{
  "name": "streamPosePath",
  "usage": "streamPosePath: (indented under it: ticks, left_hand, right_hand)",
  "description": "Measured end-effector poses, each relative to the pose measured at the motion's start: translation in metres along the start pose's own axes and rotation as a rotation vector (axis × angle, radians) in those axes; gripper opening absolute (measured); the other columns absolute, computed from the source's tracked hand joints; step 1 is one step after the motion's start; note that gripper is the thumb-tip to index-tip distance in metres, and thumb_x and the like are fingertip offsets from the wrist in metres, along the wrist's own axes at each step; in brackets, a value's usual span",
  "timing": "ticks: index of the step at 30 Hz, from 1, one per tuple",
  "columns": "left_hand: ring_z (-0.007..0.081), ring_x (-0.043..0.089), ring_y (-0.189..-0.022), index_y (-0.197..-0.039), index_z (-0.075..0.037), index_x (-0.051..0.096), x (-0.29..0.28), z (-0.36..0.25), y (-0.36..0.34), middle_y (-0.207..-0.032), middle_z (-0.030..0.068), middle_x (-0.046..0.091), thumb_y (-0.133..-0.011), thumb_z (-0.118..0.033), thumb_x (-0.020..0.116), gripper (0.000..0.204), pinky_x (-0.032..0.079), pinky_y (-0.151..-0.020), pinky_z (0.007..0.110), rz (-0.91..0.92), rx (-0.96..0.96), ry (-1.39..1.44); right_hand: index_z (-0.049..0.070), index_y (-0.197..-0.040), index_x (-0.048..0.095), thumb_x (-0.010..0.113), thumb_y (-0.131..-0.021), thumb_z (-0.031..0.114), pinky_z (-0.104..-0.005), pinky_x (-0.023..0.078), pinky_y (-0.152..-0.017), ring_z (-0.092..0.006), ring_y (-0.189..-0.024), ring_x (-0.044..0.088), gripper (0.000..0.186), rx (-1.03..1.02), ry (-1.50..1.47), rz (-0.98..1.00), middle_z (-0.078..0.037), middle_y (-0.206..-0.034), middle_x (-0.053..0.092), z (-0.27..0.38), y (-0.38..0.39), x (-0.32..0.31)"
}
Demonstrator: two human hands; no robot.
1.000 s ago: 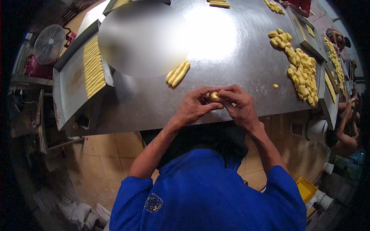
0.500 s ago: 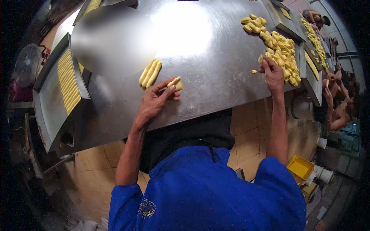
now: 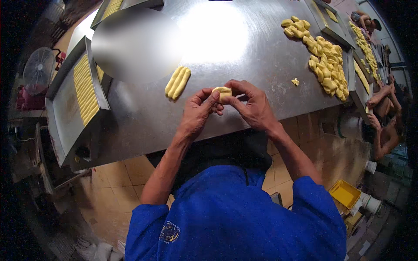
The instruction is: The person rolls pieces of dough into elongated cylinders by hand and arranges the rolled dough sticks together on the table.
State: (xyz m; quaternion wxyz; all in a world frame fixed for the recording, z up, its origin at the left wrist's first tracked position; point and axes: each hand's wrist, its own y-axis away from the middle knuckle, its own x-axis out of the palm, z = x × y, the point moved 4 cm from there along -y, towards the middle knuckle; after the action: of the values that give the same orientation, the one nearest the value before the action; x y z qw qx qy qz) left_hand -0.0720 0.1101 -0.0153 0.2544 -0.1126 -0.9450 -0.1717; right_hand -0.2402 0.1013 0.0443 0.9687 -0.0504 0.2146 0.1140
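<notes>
A small piece of yellow dough (image 3: 223,92) is pinched between both my hands, just above the near part of the metal table (image 3: 244,65). My left hand (image 3: 199,111) grips its left side with thumb and fingers. On its other side, my right hand (image 3: 252,104) holds it the same way. Left of my hands lie several rolled dough sticks (image 3: 178,82), side by side. Over on the right is a heap of dough pieces (image 3: 328,65), and a small dough scrap (image 3: 295,81) lies apart from it.
On the left, a metal tray (image 3: 65,100) carries a row of dough sticks (image 3: 86,89). More metal trays (image 3: 333,26) stand along the right edge. Beyond them, a co-worker's arms (image 3: 385,108) show. A yellow crate (image 3: 345,194) is at the lower right. A blurred patch covers the table's far left.
My right hand has come from beside the heap to my left hand and now grips the dough too. A scrap now lies near where it was.
</notes>
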Motion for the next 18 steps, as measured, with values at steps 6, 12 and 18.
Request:
streamPosePath:
  ticks: [6, 12, 18]
  left_hand:
    - [0.0115, 0.066, -0.076, -0.110, 0.000, 0.066, -0.004, -0.016, 0.005, -0.096, 0.0062, 0.069, -0.099, -0.026, 0.066, 0.028, 0.057, -0.071, 0.027, -0.066, 0.119, -0.116]
    - [0.0114, 0.067, -0.083, -0.103, 0.001, 0.067, -0.004, -0.020, 0.011, -0.095, 0.0069, 0.068, -0.101, -0.022, 0.063, 0.023, 0.056, -0.074, 0.026, 0.011, 0.241, -0.317]
    - [0.0117, 0.067, -0.084, -0.107, 0.001, 0.068, 0.004, -0.030, -0.001, -0.094, 0.0059, 0.070, -0.098, -0.024, 0.068, 0.026, 0.055, -0.075, 0.027, 0.221, -0.068, -0.460]
  right_hand:
    - [0.001, -0.110, 0.068, 0.071, -0.094, 0.014, -0.0320, 0.056, -0.077, -0.0170, -0.088, 0.068, 0.021, -0.282, 0.257, 0.008, -0.010, -0.100, 0.069, 0.019, -0.004, 0.009]
    - [0.002, -0.110, 0.068, 0.068, -0.098, 0.020, -0.0305, 0.055, -0.077, -0.0134, -0.090, 0.066, 0.022, 0.271, -0.374, 0.188, -0.005, -0.097, 0.069, 0.004, -0.003, 0.012]
    - [0.001, -0.110, 0.066, 0.072, -0.094, 0.024, -0.0296, 0.054, -0.078, -0.0127, -0.090, 0.066, 0.029, 0.391, -0.447, 0.311, -0.004, -0.097, 0.069, -0.018, 0.001, -0.002]
